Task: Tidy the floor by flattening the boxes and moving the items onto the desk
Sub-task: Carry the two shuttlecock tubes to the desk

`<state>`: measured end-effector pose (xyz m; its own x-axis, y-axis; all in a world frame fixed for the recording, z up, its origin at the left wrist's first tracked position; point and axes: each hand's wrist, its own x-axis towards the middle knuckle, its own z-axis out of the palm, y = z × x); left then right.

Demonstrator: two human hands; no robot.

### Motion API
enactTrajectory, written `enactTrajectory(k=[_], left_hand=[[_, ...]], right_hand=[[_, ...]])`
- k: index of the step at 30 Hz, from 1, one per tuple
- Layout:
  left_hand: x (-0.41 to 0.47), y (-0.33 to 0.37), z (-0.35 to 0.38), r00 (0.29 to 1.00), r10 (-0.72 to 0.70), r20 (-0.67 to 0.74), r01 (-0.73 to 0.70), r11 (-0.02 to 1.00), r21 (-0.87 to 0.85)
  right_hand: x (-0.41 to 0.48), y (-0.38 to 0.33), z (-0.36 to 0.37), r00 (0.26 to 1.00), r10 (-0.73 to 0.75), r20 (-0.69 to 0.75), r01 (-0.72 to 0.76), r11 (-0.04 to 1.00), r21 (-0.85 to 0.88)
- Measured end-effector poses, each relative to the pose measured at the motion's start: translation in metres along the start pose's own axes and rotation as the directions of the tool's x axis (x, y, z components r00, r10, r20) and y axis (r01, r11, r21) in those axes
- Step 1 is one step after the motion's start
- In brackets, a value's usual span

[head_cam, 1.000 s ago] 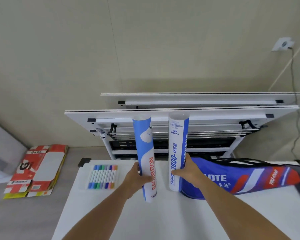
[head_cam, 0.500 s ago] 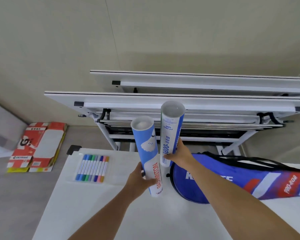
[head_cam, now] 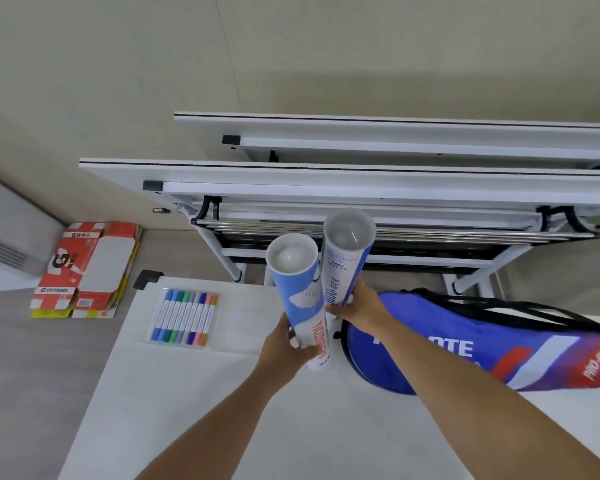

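I hold two shuttlecock tubes upright over the white desk [head_cam: 194, 403]. My left hand [head_cam: 284, 348] grips the light-blue tube [head_cam: 300, 292] with red lettering near its lower end. My right hand [head_cam: 359, 306] grips the white-and-blue tube [head_cam: 343, 265] low down. Both tubes tilt slightly with their open tops toward me, side by side and nearly touching. Their bottoms are at or just above the desk; I cannot tell which. A flattened red-and-white box [head_cam: 87, 268] lies on the floor at the left, on top of a yellow one.
A clear case of coloured markers [head_cam: 184, 317] lies on the desk left of my hands. A blue racket bag [head_cam: 482, 348] lies on the desk to the right. Two folded white tables [head_cam: 326, 174] stand against the wall behind the desk.
The view has tipped downward and closer. Both tubes have come nearer together and their open tops now face me, while both hands keep their grips.
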<state>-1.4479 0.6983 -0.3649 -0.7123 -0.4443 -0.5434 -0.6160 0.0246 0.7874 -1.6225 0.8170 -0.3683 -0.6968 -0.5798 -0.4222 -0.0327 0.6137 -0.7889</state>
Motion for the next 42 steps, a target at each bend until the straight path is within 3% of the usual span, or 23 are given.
enactTrajectory(k=[4, 7, 12, 19, 29, 36, 42], left_hand=[[0.000, -0.001, 0.005, 1.000, 0.012, -0.003, -0.012, 1.000, 0.021], [-0.002, -0.001, 0.009, 0.999, 0.035, 0.010, -0.035, 0.999, 0.035], [-0.005, -0.001, 0.022, 0.995, 0.093, 0.031, -0.094, 0.995, 0.043], [-0.012, -0.002, 0.039, 0.973, 0.225, 0.042, -0.225, 0.974, 0.007], [-0.012, -0.009, 0.035, 0.965, 0.253, 0.070, -0.259, 0.960, 0.108], [-0.022, -0.032, 0.026, 0.980, 0.178, 0.090, -0.199, 0.913, 0.356], [-0.055, -0.057, -0.003, 0.996, 0.028, 0.081, -0.061, 0.892, 0.447]], right_hand=[[-0.002, 0.002, -0.002, 0.999, 0.020, 0.047, -0.018, 0.999, -0.045], [-0.010, 0.007, -0.008, 0.994, 0.061, 0.090, -0.043, 0.980, -0.196], [-0.025, 0.032, -0.019, 0.985, 0.166, 0.042, -0.138, 0.917, -0.374], [-0.049, 0.060, -0.026, 0.969, 0.243, -0.045, -0.244, 0.911, -0.331], [-0.089, 0.070, -0.008, 0.964, 0.254, -0.074, -0.264, 0.905, -0.333], [-0.119, 0.058, 0.007, 0.956, 0.281, -0.085, -0.293, 0.903, -0.314], [-0.144, 0.040, 0.028, 0.957, 0.287, 0.047, -0.232, 0.849, -0.475]])
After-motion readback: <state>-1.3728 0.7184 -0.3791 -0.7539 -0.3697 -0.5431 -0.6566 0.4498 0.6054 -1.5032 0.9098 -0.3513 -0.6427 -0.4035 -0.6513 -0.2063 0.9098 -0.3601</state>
